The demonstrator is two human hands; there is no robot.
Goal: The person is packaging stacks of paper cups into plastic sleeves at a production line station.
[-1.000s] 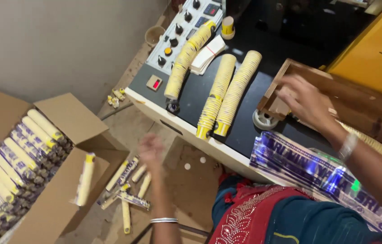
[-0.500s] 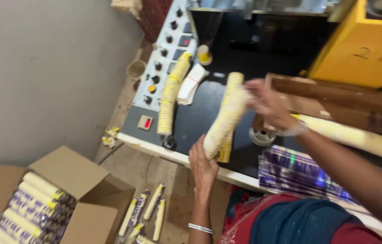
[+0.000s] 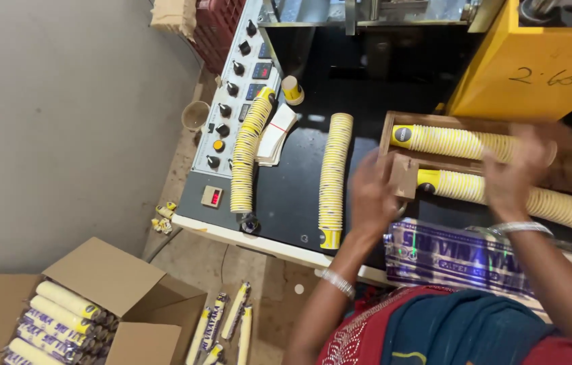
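My left hand [image 3: 370, 196] is blurred, with its fingers apart, just left of the wooden block [image 3: 402, 174] at the end of a wooden tray [image 3: 570, 177]. Two long stacks of yellow paper cups lie in the tray, an upper one [image 3: 455, 140] and a lower one [image 3: 570, 206]. My right hand [image 3: 519, 169], also blurred, lies across them with fingers spread, its palm over the lower stack. Two more cup stacks, a middle one [image 3: 332, 179] and a left one [image 3: 249, 159], lie on the black machine top [image 3: 293, 196].
A grey control panel [image 3: 232, 101] with knobs runs along the left. A single cup [image 3: 291, 89] and white cards [image 3: 278, 134] sit nearby. Purple plastic sleeves [image 3: 462, 257] lie by my lap. An open cardboard box [image 3: 117, 284] holds wrapped stacks; others [image 3: 225, 321] lie on the floor.
The cup stack that both hands were carrying over the machine top has gone right into the wooden tray. My left hand has come up from the floor to the tray's end.
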